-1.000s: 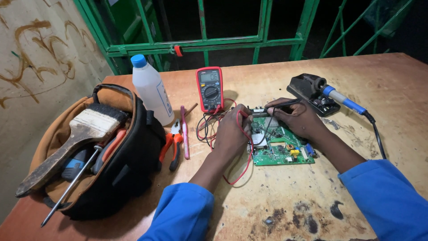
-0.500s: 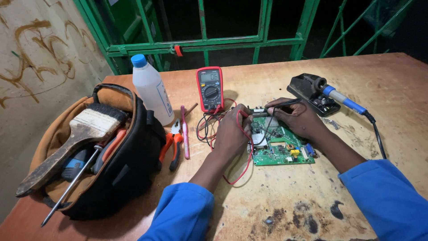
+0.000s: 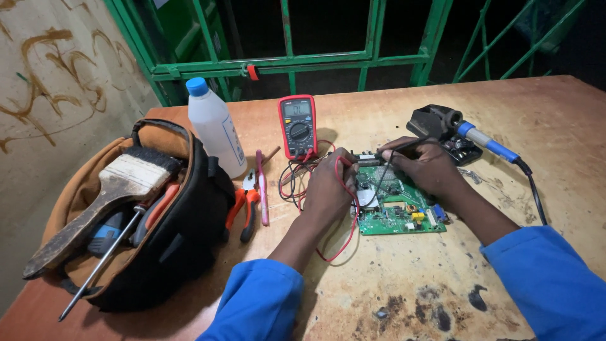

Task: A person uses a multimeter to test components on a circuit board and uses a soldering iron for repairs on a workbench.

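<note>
Left hand (image 3: 329,186) closed around a red test probe with red lead; right hand (image 3: 424,165) pinches a slim black probe (image 3: 404,146), long axis left-right, tip toward the left hand. Flat green rectangular circuit board (image 3: 404,211) lies directly under both hands, long axis left-right, the right hand covering more. Red-cased multimeter (image 3: 298,125) beyond the left hand.

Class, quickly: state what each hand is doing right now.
Left hand: closed on the red probe.
Right hand: closed on the black probe, over the circuit board.
</note>
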